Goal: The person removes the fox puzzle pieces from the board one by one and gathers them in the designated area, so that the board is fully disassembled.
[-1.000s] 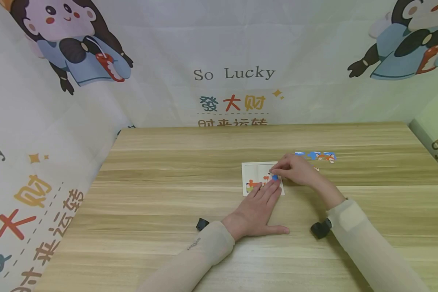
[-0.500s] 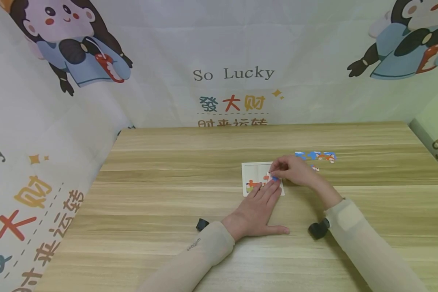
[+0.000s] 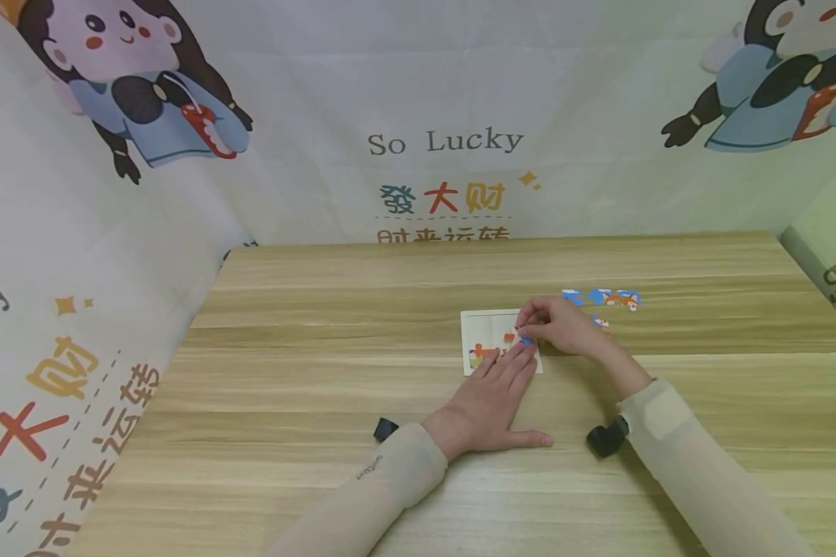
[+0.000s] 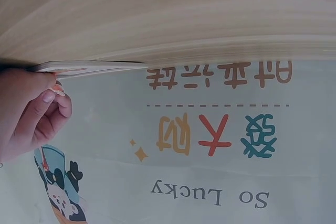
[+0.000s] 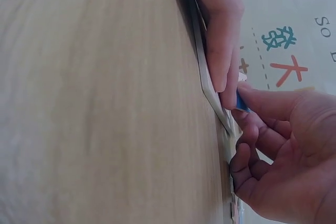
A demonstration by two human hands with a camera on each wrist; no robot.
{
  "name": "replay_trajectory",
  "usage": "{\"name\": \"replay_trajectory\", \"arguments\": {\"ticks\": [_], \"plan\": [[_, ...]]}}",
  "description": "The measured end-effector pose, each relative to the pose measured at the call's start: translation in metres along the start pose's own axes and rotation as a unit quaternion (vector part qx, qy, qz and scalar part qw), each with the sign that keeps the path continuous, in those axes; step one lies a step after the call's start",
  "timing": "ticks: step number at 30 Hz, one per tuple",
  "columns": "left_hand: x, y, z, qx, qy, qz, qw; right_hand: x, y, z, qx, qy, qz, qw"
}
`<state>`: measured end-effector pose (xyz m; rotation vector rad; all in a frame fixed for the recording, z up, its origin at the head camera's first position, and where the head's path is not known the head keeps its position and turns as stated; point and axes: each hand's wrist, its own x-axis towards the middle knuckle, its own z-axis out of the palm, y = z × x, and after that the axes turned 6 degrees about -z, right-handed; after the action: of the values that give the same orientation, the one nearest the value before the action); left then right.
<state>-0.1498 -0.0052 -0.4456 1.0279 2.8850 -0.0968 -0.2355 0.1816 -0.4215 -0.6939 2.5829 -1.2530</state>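
A white puzzle board (image 3: 484,321) lies on the wooden table, with orange and green jigsaw pieces (image 3: 486,352) along its lower part. My left hand (image 3: 484,406) rests over the board's near edge, fingers stretched out and thumb spread to the right. At the board's right side my right hand (image 3: 564,325) pinches a jigsaw piece (image 5: 241,102) with some blue on it, between thumb and fingers. That piece is tilted up, right at the left fingertips in the right wrist view. The left fingers hide part of the board's picture.
Blue jigsaw pieces (image 3: 572,297) and a joined strip with a fox face (image 3: 620,299) lie beyond the right hand. Another loose piece (image 3: 601,322) is partly behind that hand. A printed cloth (image 3: 446,93) hangs behind the table (image 3: 306,309).
My right hand has shifted slightly down at the board's right side, still pinching the piece, whose tilt has changed a little. The left hand stays put.
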Motion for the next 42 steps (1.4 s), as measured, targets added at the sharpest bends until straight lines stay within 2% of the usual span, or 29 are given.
{"name": "replay_trajectory", "arguments": {"ticks": [9,19,28,42], "plan": [[0.0,0.0,0.0,0.011,0.002,0.0,0.9999,0.0,-0.004,-0.004,0.028,0.034,0.038,0.9983],[0.0,0.0,-0.001,0.005,0.001,0.003,1.0,-0.004,0.001,-0.016,0.049,0.074,0.029,0.9957],[0.0,0.0,-0.001,-0.004,-0.005,0.001,1.0,-0.021,0.005,-0.036,0.029,0.097,0.04,0.9941],[-0.001,0.0,-0.001,-0.011,-0.004,0.002,0.9999,-0.056,0.028,-0.064,0.031,0.109,0.077,0.9905]]}}
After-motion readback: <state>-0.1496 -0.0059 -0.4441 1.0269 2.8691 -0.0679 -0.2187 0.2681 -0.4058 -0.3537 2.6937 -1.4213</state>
